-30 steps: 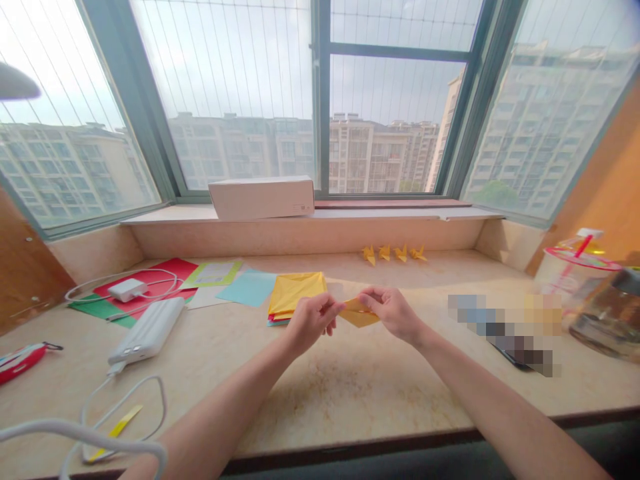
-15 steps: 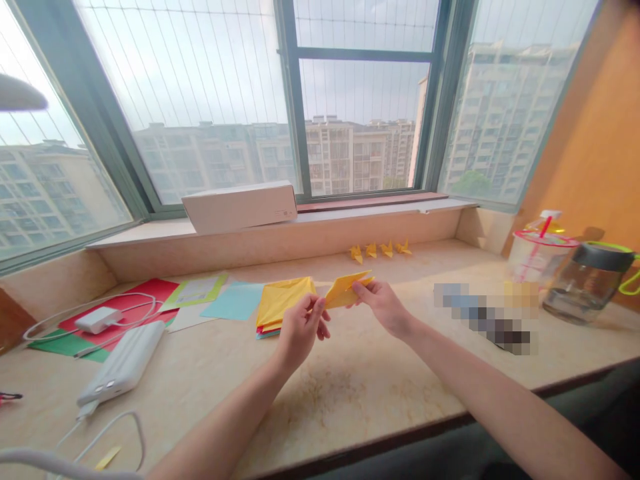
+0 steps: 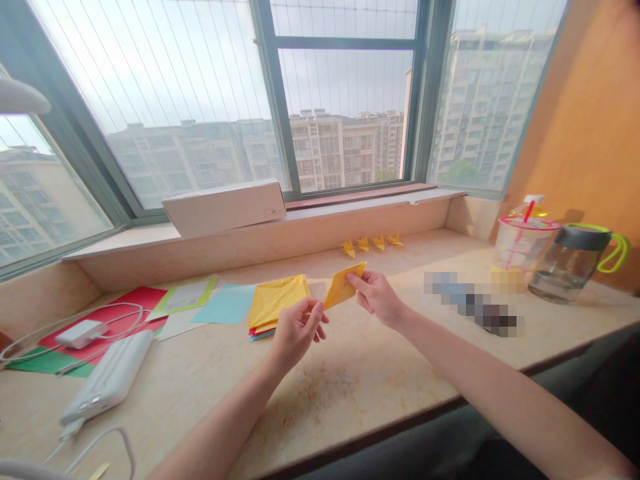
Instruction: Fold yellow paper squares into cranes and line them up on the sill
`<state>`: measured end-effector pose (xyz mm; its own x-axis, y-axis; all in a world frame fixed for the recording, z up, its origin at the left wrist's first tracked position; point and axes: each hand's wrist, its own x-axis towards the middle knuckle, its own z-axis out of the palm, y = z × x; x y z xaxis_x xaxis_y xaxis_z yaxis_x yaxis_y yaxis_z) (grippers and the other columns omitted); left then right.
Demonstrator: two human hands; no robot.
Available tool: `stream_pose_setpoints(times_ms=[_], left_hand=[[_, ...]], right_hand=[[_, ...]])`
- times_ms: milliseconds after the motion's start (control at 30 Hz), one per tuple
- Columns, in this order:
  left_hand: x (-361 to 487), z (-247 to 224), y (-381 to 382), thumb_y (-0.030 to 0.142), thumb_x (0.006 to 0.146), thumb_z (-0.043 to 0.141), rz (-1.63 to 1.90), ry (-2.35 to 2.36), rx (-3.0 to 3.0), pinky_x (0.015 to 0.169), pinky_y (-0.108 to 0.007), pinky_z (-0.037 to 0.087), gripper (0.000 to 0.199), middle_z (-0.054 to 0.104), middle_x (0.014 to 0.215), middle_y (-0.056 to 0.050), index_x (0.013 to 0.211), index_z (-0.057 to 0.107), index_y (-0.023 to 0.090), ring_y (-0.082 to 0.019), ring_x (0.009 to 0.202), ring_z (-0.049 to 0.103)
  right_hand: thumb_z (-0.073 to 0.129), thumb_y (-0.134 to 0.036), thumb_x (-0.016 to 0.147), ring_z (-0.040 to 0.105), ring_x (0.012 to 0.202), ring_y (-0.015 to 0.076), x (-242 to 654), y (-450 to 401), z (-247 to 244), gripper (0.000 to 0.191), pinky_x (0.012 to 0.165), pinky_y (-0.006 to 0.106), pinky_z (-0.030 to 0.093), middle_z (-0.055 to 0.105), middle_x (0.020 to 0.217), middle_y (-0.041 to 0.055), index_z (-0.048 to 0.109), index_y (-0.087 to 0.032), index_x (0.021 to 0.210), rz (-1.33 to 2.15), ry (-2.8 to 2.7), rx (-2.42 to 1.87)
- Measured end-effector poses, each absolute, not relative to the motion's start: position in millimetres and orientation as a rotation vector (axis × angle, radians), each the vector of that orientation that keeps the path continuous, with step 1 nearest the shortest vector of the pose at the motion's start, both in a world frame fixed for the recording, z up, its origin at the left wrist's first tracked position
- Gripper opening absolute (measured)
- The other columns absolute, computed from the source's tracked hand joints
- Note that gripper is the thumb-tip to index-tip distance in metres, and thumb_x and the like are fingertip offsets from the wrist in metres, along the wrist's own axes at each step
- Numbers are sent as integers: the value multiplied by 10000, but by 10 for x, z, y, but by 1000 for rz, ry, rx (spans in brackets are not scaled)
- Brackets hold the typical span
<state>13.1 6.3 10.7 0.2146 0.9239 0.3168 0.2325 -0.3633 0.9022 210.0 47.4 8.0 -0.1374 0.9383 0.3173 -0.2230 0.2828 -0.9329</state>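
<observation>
A folded piece of yellow paper [image 3: 342, 285] is held up above the counter between my hands. My right hand [image 3: 379, 297] pinches its upper right part between thumb and fingers. At its lower left corner, my left hand [image 3: 299, 332] has thumb and forefinger closed on the paper, the other fingers curled. Just behind my left hand lies a stack of paper [image 3: 278, 300], yellow on top with red and blue edges below. Several small folded yellow paper birds [image 3: 379, 242] stand in a row near the back ledge.
On the left are a white power bank [image 3: 107, 380], a charger with cables [image 3: 81, 334] and coloured sheets [image 3: 225, 304]. A white box [image 3: 225, 209] rests on the sill. To the right stand a lidded cup [image 3: 523, 247], a glass bottle [image 3: 567, 267] and a blurred-out item [image 3: 473, 303].
The yellow paper has turned, its right end raised and its flat face more towards the camera. My right hand has shifted its grip. The whole view has moved slightly.
</observation>
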Motion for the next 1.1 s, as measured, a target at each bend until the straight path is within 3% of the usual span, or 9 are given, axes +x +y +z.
stream_pose_setpoints(times_ms=[100, 267, 400, 467, 567, 667, 833, 933, 1100], left_hand=[[135, 114, 91, 513, 875, 569, 1229, 1111, 1673, 383, -183, 431, 396, 634, 562, -4, 709, 565, 154, -96, 389, 568], [136, 78, 142, 606, 863, 535, 1126, 1104, 1370, 378, -216, 462, 485, 669, 646, -44, 844, 599, 125, -125, 407, 604], [146, 72, 142, 635, 842, 556, 1092, 911, 1242, 508, -241, 535, 540, 715, 822, -106, 935, 627, 108, -145, 552, 672], [138, 85, 147, 595, 828, 610, 1140, 857, 1232, 577, -244, 554, 495, 712, 861, -96, 950, 634, 116, -144, 627, 681], [110, 105, 161, 506, 786, 708, 1190, 869, 1250, 634, -251, 564, 411, 694, 855, -58, 941, 641, 132, -134, 677, 667], [89, 113, 171, 475, 760, 741, 1232, 924, 1286, 630, -267, 564, 393, 691, 859, -52, 935, 643, 137, -149, 705, 664], [95, 107, 178, 502, 750, 731, 1278, 959, 1328, 631, -276, 548, 408, 696, 822, -42, 926, 645, 144, -168, 711, 666], [104, 103, 177, 497, 767, 716, 1296, 967, 1354, 630, -244, 519, 398, 693, 782, -26, 935, 645, 143, -146, 675, 652], [136, 118, 137, 503, 822, 658, 1245, 924, 1364, 636, -263, 536, 382, 665, 766, -16, 949, 627, 143, -135, 636, 637]], right_hand=[[695, -494, 797, 268, 273, 52, 2099, 464, 88, 328, 307, 222, 158, 401, 363, -102, 636, -179, 728, 1178, -1271, -771], [656, -488, 837, 539, 430, 121, 2080, 423, 79, 345, 413, 253, 406, 641, 553, 13, 731, -150, 836, 924, -1299, -782], [653, -337, 872, 692, 881, 211, 2056, 367, 5, 220, 767, 358, 566, 734, 1045, 85, 755, -245, 1043, 595, -1676, -680], [638, -226, 871, 642, 1102, 238, 2034, 343, -31, 265, 952, 414, 521, 682, 1209, 91, 735, -278, 1113, 488, -1872, -576], [543, -81, 871, 567, 1234, 230, 2009, 320, -60, 455, 1055, 442, 459, 620, 1314, 85, 653, -300, 1254, 459, -2047, -494], [459, -24, 870, 558, 1235, 216, 2017, 324, -70, 536, 1061, 444, 458, 604, 1322, 73, 609, -306, 1301, 473, -2046, -492], [484, -137, 931, 627, 1058, 192, 2059, 376, -90, 371, 885, 366, 561, 585, 1266, 85, 657, -298, 1218, 489, -1909, -596], [555, -212, 930, 590, 1141, 216, 2066, 395, -99, 285, 917, 370, 541, 595, 1231, 86, 689, -295, 1168, 462, -1935, -600], [596, -237, 921, 611, 1068, 214, 2059, 413, -133, 263, 929, 392, 525, 602, 1160, 79, 702, -293, 1155, 446, -1991, -557]])
